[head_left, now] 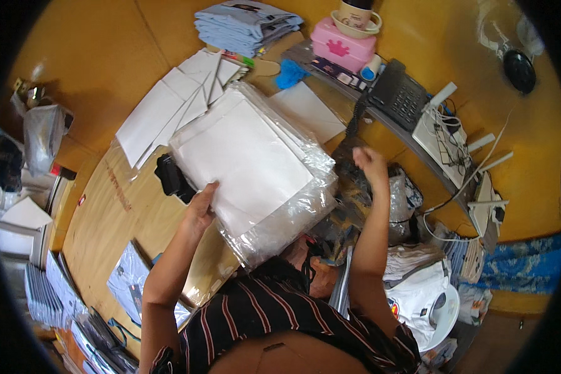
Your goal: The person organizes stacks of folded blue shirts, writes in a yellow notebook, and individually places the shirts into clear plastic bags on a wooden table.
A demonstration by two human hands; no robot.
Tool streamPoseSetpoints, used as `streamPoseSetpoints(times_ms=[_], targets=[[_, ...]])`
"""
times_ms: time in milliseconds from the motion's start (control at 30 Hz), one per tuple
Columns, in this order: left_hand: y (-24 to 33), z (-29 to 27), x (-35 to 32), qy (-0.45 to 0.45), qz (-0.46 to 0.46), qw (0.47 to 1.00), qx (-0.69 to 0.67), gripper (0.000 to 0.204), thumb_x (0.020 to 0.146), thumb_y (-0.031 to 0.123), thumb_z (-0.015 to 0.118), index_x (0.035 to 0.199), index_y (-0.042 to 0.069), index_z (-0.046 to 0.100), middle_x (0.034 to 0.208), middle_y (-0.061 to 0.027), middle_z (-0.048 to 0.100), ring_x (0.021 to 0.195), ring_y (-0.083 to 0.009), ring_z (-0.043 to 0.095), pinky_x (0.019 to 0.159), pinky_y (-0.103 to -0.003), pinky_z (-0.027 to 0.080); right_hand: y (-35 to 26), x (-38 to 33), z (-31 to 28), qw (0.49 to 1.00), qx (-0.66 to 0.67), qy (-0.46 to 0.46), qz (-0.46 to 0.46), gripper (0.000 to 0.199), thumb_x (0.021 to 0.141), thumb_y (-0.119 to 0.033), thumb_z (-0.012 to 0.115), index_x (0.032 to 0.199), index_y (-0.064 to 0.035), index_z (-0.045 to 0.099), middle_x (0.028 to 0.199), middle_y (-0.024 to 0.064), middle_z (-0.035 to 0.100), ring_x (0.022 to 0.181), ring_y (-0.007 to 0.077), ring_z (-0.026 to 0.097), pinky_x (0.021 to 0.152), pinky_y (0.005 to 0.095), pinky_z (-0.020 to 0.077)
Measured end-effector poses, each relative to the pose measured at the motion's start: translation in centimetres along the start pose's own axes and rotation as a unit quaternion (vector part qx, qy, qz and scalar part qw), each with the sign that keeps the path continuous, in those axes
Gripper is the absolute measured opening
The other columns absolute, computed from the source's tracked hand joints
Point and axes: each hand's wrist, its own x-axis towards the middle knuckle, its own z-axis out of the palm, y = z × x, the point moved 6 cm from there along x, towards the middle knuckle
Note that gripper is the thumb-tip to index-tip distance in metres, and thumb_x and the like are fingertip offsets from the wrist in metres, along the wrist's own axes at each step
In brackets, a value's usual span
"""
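Note:
In front of me lies a thick stack of clear plastic bags (280, 234) with a white sheet (255, 162) on top or inside the uppermost bag. My left hand (201, 207) grips the stack's left edge, thumb on top of the white sheet and the other fingers hidden. To the right of the stack, my right hand (371, 165) is raised with its fingers curled closed. Whether anything small is in it cannot be made out. A black object (173, 179) lies beside the stack, just past my left hand.
More white sheets (162, 112) fan out behind the stack. Folded light-blue shirts (246, 28) are piled at the back. A curved shelf holds a pink box (343, 47), a black telephone (400, 93) and a white router (439, 134). A white tub (445, 318) with clothes stands right.

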Motion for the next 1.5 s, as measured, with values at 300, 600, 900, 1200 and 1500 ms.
streamPoseSetpoints(times_ms=[300, 600, 900, 1200, 1500], targets=[[-0.1, 2.4, -8.3, 0.150, 0.047, 0.980, 0.122, 0.072, 0.071, 0.038, 0.064, 0.122, 0.001, 0.030, 0.115, -0.0128, 0.044, 0.105, -0.0214, 0.043, 0.088, -0.035, 0.035, -9.9, 4.4, 12.6, 0.931, 0.176, -0.312, 0.070, 0.074, 0.073, -0.058, 0.047, 0.116, 0.0027, 0.041, 0.108, 0.0142, 0.051, 0.103, 0.0238, 0.045, 0.089, 0.0321, 0.0341], [-2.5, -1.2, -7.2, -0.002, -0.066, 0.997, -0.041, 0.067, 0.072, 0.035, 0.063, 0.120, 0.000, 0.034, 0.116, -0.0167, 0.045, 0.105, -0.0268, 0.045, 0.089, -0.038, 0.037, -18.7, -4.3, 12.0, 0.957, -0.181, -0.200, -0.103, 0.053, 0.072, -0.029, 0.056, 0.113, 0.0003, 0.039, 0.082, 0.0230, 0.058, 0.076, 0.0350, 0.058, 0.069, 0.0410, 0.0453], [-2.8, -6.4, -8.0, -0.049, -0.058, 0.994, -0.082, 0.068, 0.070, 0.032, 0.064, 0.120, -0.001, 0.034, 0.115, -0.0152, 0.047, 0.105, -0.0255, 0.047, 0.090, -0.036, 0.037, -27.3, -13.1, 11.2, 0.942, -0.195, -0.075, -0.263, 0.059, 0.071, -0.018, 0.053, 0.120, 0.0073, 0.030, 0.072, 0.0228, 0.056, 0.055, 0.0322, 0.057, 0.051, 0.0406, 0.0461], [-3.1, 2.8, -4.6, -0.022, -0.047, 0.997, -0.048, 0.059, 0.074, 0.032, 0.062, 0.114, -0.004, 0.038, 0.107, -0.0202, 0.049, 0.093, -0.0282, 0.052, 0.076, -0.038, 0.048, -17.4, -3.3, 6.8, 0.978, -0.090, -0.148, -0.117, 0.054, 0.077, -0.013, 0.053, 0.125, -0.0047, 0.031, 0.113, 0.0191, 0.048, 0.102, 0.0262, 0.048, 0.088, 0.0332, 0.0358], [-2.2, 11.9, 2.0, 0.236, 0.126, 0.958, 0.103, 0.059, 0.068, 0.031, 0.067, 0.103, -0.009, 0.041, 0.097, -0.0221, 0.052, 0.084, -0.0267, 0.055, 0.068, -0.035, 0.047, -1.6, 13.4, 4.2, 0.949, -0.175, -0.193, -0.179, 0.050, 0.079, -0.009, 0.049, 0.126, -0.0077, 0.032, 0.126, 0.0181, 0.034, 0.116, 0.0277, 0.034, 0.097, 0.0320, 0.0238]])
